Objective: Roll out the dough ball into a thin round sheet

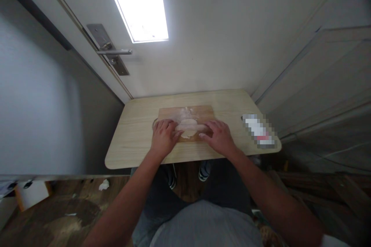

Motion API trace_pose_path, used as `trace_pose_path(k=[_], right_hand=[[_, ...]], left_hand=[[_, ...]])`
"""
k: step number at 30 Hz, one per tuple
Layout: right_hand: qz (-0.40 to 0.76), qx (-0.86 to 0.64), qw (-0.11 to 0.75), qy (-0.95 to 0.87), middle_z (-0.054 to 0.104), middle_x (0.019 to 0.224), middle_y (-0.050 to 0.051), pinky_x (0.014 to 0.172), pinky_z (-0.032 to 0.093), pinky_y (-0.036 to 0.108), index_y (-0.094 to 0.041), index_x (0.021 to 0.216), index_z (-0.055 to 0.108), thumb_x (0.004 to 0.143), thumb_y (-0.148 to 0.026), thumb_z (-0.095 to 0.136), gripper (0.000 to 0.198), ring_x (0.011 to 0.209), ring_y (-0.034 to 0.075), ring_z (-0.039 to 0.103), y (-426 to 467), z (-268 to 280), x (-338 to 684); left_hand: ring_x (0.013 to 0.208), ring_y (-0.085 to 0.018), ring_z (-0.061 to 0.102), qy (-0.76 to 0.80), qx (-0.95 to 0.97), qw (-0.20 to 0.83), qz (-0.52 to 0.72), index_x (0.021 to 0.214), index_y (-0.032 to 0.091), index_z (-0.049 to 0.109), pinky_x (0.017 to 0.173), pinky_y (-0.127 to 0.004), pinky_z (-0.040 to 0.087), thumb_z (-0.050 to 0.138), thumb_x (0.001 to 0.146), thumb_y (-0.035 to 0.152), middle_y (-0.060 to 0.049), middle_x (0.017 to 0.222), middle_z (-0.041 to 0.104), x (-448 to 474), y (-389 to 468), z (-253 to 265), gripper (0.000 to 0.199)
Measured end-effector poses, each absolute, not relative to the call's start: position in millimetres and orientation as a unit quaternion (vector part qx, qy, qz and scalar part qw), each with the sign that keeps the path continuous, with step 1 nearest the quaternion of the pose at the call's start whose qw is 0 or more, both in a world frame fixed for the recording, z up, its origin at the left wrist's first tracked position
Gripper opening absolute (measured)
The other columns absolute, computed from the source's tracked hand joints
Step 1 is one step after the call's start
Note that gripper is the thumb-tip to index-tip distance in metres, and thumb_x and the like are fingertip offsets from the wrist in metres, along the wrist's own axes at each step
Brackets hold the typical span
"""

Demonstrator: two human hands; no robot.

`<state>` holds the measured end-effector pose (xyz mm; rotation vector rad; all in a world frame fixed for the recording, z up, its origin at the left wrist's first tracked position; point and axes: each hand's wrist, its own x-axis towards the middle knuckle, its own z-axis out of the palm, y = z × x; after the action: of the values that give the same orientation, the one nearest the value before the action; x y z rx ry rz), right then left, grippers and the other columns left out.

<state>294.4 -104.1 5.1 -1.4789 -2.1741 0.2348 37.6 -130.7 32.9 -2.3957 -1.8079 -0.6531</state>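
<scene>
A pale rolling pin (190,127) lies crosswise over a flat round of dough (189,135). Its left end is under my left hand (164,134), whose fingers curl over it. Around the right end, my right hand (218,135) is closed in the same way. Dough shows on both the far and near sides of the pin. Beneath everything is a wooden cutting board (207,111), dusted with white flour (186,112) at its far part. A ring-like handle at the board's left edge is partly covered by my left hand.
The board rests on a small light wood table (136,127) set against a door with a metal lever handle (114,51). A blurred-out flat object (258,130) lies at the table's right end. Crumpled white paper (104,185) is on the floor at left.
</scene>
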Motion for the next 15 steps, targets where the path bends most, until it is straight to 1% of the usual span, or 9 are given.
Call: trace_pose_path(k=[3, 5, 7, 9, 11, 13, 15], right_hand=[[0.084, -0.563, 0.22, -0.792, 0.069, 0.107, 0.008, 0.098, 0.038, 0.042, -0.022, 0.11, 0.068, 0.085, -0.042, 0.067, 0.033, 0.106, 0.027, 0.056, -99.4, 6.4, 308.8], [0.08, -0.576, 0.208, -0.787, 0.068, 0.104, 0.009, 0.094, 0.04, 0.04, -0.021, 0.106, 0.068, 0.084, -0.038, 0.067, 0.028, 0.103, 0.027, 0.056, -97.3, 6.6, 317.7], [0.079, -0.587, 0.213, -0.777, 0.067, 0.103, 0.008, 0.09, 0.041, 0.038, -0.02, 0.105, 0.066, 0.083, -0.036, 0.066, 0.027, 0.1, 0.027, 0.056, -96.9, 5.3, 325.2], [0.08, -0.604, 0.226, -0.76, 0.067, 0.1, 0.008, 0.086, 0.041, 0.037, -0.02, 0.102, 0.064, 0.085, -0.038, 0.065, 0.025, 0.096, 0.026, 0.057, -98.3, 2.6, 330.6], [0.087, -0.626, 0.242, -0.736, 0.068, 0.097, 0.008, 0.082, 0.041, 0.035, -0.02, 0.099, 0.062, 0.088, -0.04, 0.061, 0.024, 0.093, 0.025, 0.058, -100.6, -1.0, 333.0], [0.103, -0.647, 0.26, -0.709, 0.068, 0.094, 0.008, 0.078, 0.041, 0.034, -0.02, 0.099, 0.061, 0.091, -0.042, 0.056, 0.024, 0.089, 0.025, 0.06, -102.8, -4.2, 331.6], [0.124, -0.662, 0.279, -0.684, 0.068, 0.09, 0.008, 0.073, 0.04, 0.032, -0.019, 0.098, 0.059, 0.094, -0.044, 0.049, 0.026, 0.083, 0.023, 0.061, -104.0, -5.9, 326.7]], left_hand=[[0.114, -0.028, 0.056, -0.565, -0.796, 0.028, -0.215, 0.111, 0.024, 0.066, 0.103, -0.047, 0.042, 0.062, 0.091, 0.045, -0.009, 0.12, 0.065, 51.5, -118.3, 33.4, 0.03], [0.117, -0.029, 0.055, -0.563, -0.795, 0.024, -0.224, 0.115, 0.025, 0.064, 0.105, -0.047, 0.041, 0.064, 0.089, 0.044, -0.009, 0.124, 0.064, 62.4, -111.5, 33.2, 0.032], [0.123, -0.029, 0.053, -0.573, -0.779, 0.024, -0.256, 0.125, 0.025, 0.059, 0.108, -0.047, 0.04, 0.068, 0.087, 0.044, -0.01, 0.131, 0.061, 71.8, -106.7, 33.4, 0.044], [0.129, -0.03, 0.05, -0.588, -0.754, 0.022, -0.291, 0.138, 0.023, 0.048, 0.111, -0.046, 0.038, 0.073, 0.082, 0.045, -0.012, 0.139, 0.056, 78.2, -104.1, 33.4, 0.065], [0.132, -0.03, 0.048, -0.596, -0.745, 0.008, -0.3, 0.145, 0.022, 0.039, 0.113, -0.046, 0.037, 0.077, 0.077, 0.047, -0.013, 0.143, 0.053, 81.7, -102.7, 32.4, 0.082], [0.131, -0.03, 0.05, -0.593, -0.757, -0.025, -0.274, 0.146, 0.022, 0.038, 0.113, -0.046, 0.038, 0.078, 0.074, 0.049, -0.013, 0.141, 0.055, 83.0, -101.3, 29.9, 0.086], [0.13, -0.03, 0.052, -0.58, -0.78, -0.065, -0.227, 0.143, 0.023, 0.042, 0.112, -0.046, 0.038, 0.077, 0.074, 0.048, -0.012, 0.139, 0.058, 83.4, -99.0, 26.8, 0.082]])
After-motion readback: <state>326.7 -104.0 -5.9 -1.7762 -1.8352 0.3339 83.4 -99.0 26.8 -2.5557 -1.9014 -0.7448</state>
